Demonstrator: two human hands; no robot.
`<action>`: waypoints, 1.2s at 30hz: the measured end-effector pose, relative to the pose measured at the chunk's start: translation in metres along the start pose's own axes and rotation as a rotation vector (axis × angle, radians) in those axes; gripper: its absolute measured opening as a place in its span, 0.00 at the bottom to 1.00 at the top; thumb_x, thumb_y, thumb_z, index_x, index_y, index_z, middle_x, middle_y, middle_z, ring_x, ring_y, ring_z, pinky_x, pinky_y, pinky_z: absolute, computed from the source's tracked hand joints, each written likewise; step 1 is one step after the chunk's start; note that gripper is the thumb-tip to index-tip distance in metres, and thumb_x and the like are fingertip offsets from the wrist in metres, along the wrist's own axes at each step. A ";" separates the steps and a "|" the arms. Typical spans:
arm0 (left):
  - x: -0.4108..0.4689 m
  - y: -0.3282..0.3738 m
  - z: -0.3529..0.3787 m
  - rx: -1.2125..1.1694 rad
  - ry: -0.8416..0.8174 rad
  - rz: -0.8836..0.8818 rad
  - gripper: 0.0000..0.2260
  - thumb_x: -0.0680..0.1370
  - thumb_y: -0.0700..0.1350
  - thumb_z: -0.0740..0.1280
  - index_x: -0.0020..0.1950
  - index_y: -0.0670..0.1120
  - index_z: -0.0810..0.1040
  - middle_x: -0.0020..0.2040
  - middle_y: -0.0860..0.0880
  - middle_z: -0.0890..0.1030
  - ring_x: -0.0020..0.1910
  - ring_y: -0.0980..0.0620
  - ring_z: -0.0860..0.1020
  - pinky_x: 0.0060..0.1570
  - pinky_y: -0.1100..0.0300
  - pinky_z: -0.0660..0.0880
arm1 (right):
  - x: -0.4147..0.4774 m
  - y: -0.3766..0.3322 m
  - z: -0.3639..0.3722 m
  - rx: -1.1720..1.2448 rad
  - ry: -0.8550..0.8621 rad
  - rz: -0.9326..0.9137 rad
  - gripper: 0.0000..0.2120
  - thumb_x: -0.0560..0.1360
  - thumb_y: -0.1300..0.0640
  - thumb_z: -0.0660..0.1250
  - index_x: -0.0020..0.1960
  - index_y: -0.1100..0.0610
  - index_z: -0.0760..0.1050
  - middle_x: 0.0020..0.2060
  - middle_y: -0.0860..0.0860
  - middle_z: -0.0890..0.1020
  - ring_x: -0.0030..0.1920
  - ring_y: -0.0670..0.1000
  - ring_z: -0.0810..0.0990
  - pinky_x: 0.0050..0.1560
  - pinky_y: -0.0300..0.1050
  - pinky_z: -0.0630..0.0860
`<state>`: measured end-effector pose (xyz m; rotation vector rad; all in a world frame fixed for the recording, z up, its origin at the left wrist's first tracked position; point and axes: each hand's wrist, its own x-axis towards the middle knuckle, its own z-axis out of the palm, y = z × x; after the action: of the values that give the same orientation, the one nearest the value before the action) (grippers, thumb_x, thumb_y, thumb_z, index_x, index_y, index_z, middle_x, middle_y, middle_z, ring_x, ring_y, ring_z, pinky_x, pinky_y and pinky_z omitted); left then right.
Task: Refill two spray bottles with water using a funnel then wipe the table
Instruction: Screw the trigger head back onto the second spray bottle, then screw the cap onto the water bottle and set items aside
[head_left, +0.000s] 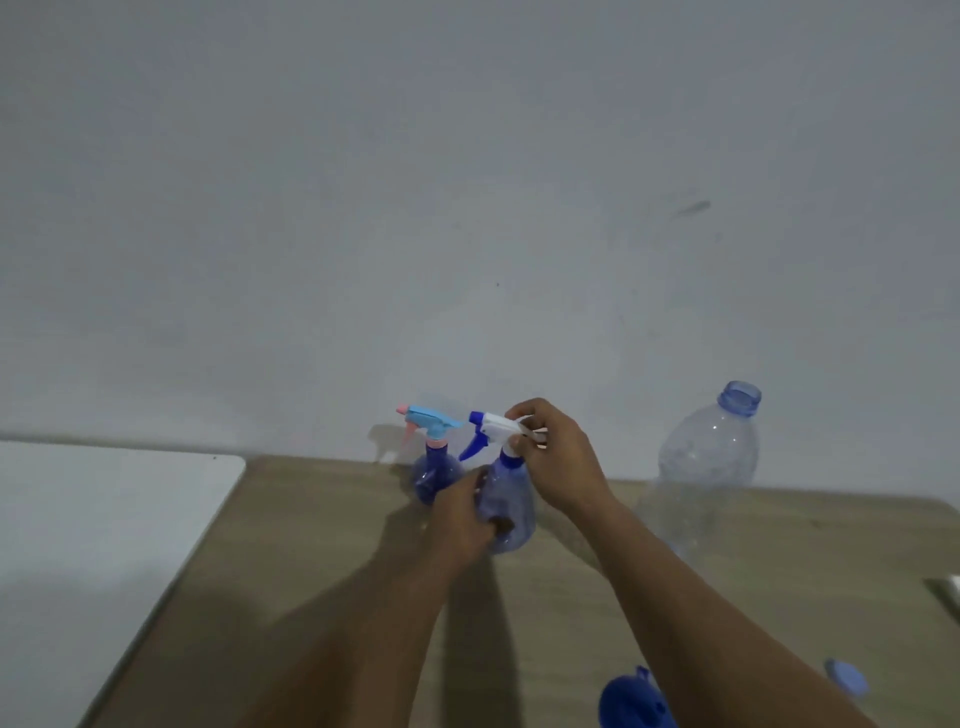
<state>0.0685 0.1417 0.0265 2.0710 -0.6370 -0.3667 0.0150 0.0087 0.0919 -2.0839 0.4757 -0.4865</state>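
Curling round the translucent blue plastic spray bottle (514, 499), left hand (461, 519) fingers grip it while right hand (561, 457) fingers pinch its white trigger head (496, 423).

The blue funnel (636, 699) is cut off by the lower edge and partly covered by the right forearm (727, 613). A grey object (946, 592) at the right edge is cropped beyond recognition. The nearer spray bottle (514, 491) is partly hidden by the left grip (462, 519).

Left hand (460, 519), right hand (558, 457) and forearms are bare.
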 end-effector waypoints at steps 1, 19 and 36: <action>0.010 -0.004 0.006 -0.020 0.010 0.000 0.26 0.69 0.39 0.77 0.66 0.45 0.76 0.51 0.55 0.78 0.49 0.57 0.76 0.51 0.65 0.74 | 0.006 0.006 0.002 -0.006 0.019 0.010 0.14 0.76 0.66 0.68 0.52 0.47 0.78 0.45 0.44 0.82 0.45 0.45 0.80 0.39 0.28 0.72; 0.063 -0.034 0.042 -0.084 0.060 -0.023 0.39 0.68 0.43 0.78 0.75 0.43 0.64 0.68 0.44 0.74 0.66 0.45 0.74 0.65 0.51 0.71 | 0.035 0.040 0.015 -0.138 0.146 0.041 0.23 0.80 0.56 0.69 0.73 0.48 0.70 0.68 0.47 0.75 0.65 0.47 0.74 0.63 0.38 0.68; -0.019 0.020 -0.015 0.348 -0.300 0.099 0.22 0.74 0.46 0.72 0.68 0.45 0.74 0.62 0.46 0.78 0.59 0.46 0.77 0.59 0.55 0.74 | -0.120 0.012 -0.040 -0.609 -0.135 0.409 0.25 0.80 0.44 0.65 0.71 0.57 0.71 0.65 0.58 0.79 0.65 0.59 0.77 0.62 0.50 0.74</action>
<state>0.0542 0.1538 0.0512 2.3219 -1.0401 -0.5468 -0.1090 0.0352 0.0832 -2.4752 1.0401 0.0564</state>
